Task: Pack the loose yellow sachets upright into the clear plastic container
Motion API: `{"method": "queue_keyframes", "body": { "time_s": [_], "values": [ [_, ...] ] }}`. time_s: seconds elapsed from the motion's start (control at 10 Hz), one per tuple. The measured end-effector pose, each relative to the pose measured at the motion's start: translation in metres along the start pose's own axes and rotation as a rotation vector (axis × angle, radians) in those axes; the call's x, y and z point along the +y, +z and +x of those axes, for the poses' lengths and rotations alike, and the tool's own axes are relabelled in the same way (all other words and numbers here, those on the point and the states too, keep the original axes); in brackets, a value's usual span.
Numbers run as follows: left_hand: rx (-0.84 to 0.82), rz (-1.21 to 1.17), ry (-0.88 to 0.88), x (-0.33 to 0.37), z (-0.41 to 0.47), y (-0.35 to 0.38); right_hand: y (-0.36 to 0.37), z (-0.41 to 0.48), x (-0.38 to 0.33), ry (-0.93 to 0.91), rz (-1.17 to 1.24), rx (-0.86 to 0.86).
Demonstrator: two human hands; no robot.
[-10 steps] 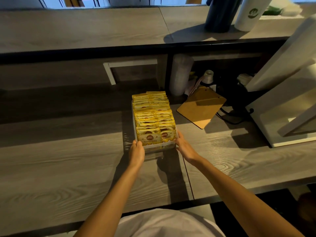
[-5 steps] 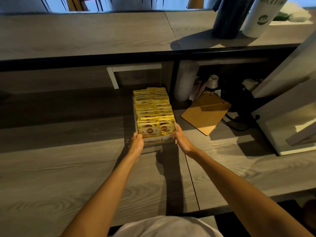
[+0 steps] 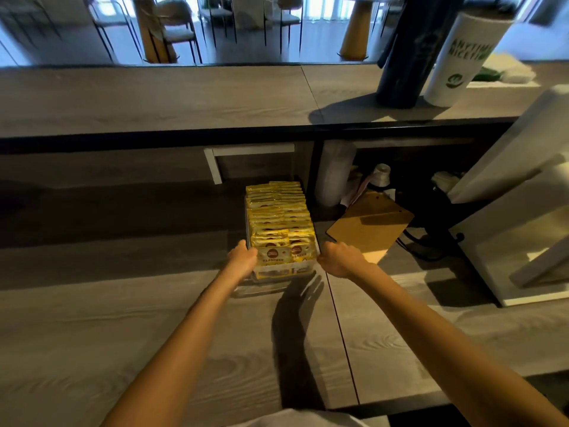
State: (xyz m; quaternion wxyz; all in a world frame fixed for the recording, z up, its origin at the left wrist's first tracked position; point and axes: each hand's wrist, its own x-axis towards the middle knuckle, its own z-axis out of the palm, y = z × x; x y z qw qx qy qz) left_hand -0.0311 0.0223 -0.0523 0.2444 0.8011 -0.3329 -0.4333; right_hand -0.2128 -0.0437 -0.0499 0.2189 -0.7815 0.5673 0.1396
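Note:
A clear plastic container (image 3: 286, 270) stands on the grey wooden counter, its far end under the raised shelf. Two rows of yellow sachets (image 3: 278, 217) stand upright in it, filling it front to back. My left hand (image 3: 243, 260) grips the container's near left corner. My right hand (image 3: 338, 260) sits at its near right corner with curled fingers; whether it touches the wall is hard to tell.
A brown clipboard (image 3: 371, 226) lies just right of the container. A stack of clear cups (image 3: 335, 171) stands behind it under the shelf. A white machine (image 3: 523, 211) fills the right side. A dark cylinder (image 3: 409, 57) and a white cup stack (image 3: 462, 57) stand on the upper shelf.
Both hands have pushed the container away from me, farther under the shelf. The camera has tilted up, showing more of the room beyond.

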Motion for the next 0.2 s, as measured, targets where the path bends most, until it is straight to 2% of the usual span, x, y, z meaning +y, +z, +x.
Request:
{"method": "queue_keyframes", "body": {
  "time_s": [0.1,0.2],
  "values": [
    [0.054,0.204,0.197,0.036,-0.019,-0.027,-0.034,-0.011,-0.006,-0.075,-0.153,0.052],
    [0.143,0.302,0.381,0.067,-0.037,-0.052,-0.067,-0.022,-0.011,-0.158,-0.137,0.153]
  ]
}}
